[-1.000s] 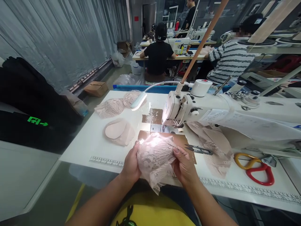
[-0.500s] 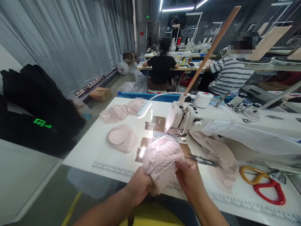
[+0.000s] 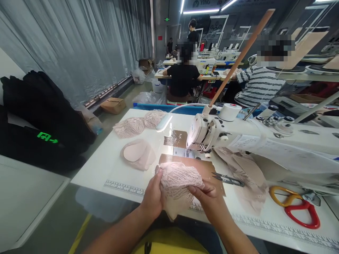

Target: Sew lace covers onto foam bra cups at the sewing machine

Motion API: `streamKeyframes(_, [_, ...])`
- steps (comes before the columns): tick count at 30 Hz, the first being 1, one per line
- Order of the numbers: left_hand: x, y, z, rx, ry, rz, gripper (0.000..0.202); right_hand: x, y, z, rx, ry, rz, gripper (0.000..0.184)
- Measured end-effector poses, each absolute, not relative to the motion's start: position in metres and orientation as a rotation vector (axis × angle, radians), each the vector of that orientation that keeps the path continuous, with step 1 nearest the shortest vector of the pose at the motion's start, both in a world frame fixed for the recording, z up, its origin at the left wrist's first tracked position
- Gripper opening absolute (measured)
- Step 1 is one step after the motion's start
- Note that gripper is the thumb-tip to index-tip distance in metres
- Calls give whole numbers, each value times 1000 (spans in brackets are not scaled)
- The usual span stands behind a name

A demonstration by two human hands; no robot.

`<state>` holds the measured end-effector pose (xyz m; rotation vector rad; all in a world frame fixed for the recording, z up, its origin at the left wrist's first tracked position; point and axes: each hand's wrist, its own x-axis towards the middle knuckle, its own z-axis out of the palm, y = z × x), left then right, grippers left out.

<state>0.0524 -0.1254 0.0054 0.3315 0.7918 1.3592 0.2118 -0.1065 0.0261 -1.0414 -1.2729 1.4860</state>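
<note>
Both of my hands hold a pale pink lace bra cup point(image 3: 180, 183) above the front edge of the sewing table. My left hand point(image 3: 153, 195) grips its left side, thumb on top. Fingers of my right hand point(image 3: 208, 197) pinch the lace at its right side. Behind the cup stands a white sewing machine point(image 3: 212, 132), its needle area lit, and the cup is apart from it. Thread snips point(image 3: 228, 179) lie right of my right hand. To the left rests a beige cup piece with thin fabric point(image 3: 137, 154), and beyond it a pair of lace cups point(image 3: 129, 127).
Scissors with orange and red handles point(image 3: 302, 211) lie at the right. Pink lace fabric point(image 3: 249, 173) is heaped beside the machine. A printed ruler point(image 3: 124, 187) runs along the table's front. A bendy lamp point(image 3: 164, 122) hangs over the table. Co-workers point(image 3: 182, 79) sit beyond.
The lace cup has come away from the machine's needle area, slightly lower and nearer me. My left hand has moved up along its side, and my right hand has shifted its pinch.
</note>
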Motion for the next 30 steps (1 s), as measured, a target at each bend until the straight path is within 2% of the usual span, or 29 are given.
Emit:
streamKeyframes(5, [47, -127, -3, 198, 660, 1197, 54, 221, -97, 17, -915, -962, 1538, 23])
streamKeyframes(11, [43, -133, 6, 509, 594, 1200, 45, 218, -98, 22, -989, -1034, 1564, 23])
streamKeyframes(18, [43, -130, -5, 397, 742, 1248, 41, 219, -101, 17, -956, -971, 1606, 21])
streamKeyframes(20, [39, -130, -6, 344, 703, 1203, 32, 223, -99, 17, -962, -925, 1561, 23])
streamKeyframes(22, [35, -130, -3, 254, 638, 1178, 14, 226, -97, 19, -976, -905, 1503, 24])
streamKeyframes(23, [35, -132, -1, 213, 596, 1162, 14, 226, -97, 19, -981, -909, 1470, 23])
streamKeyframes(27, [50, -141, 4, 279, 471, 1001, 40, 218, -101, 15, -1020, -1060, 1413, 15])
streamKeyframes(30, [62, -148, -3, 381, 591, 987, 40, 213, -100, 9, -1050, -1063, 1484, 15])
